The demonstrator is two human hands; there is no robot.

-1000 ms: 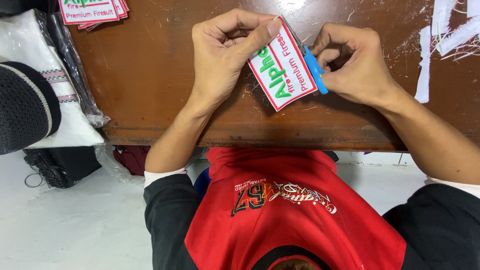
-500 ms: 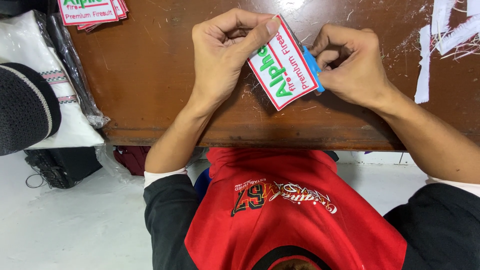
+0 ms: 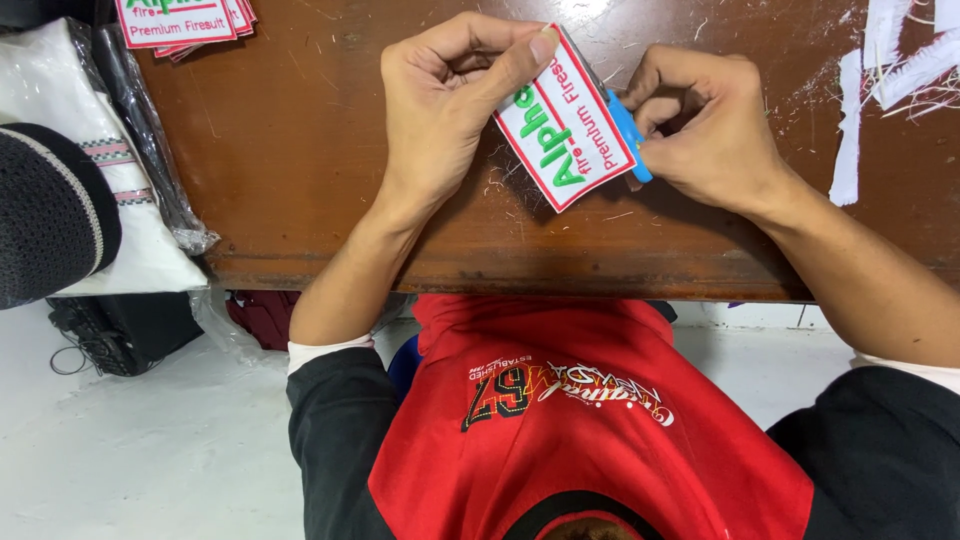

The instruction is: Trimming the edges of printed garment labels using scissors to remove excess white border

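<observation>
Patch (image 3: 563, 120) pinched by left hand (image 3: 450, 95); right hand (image 3: 715, 125) clenched on blue tool (image 3: 628, 135) at patch edge.

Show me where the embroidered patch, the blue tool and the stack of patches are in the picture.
embroidered patch (image 3: 563, 120), head view, on its white middle.
blue tool (image 3: 628, 135), head view, on the blue handle beside the patch edge.
stack of patches (image 3: 180, 22), head view, on the top patch's white face.
</observation>
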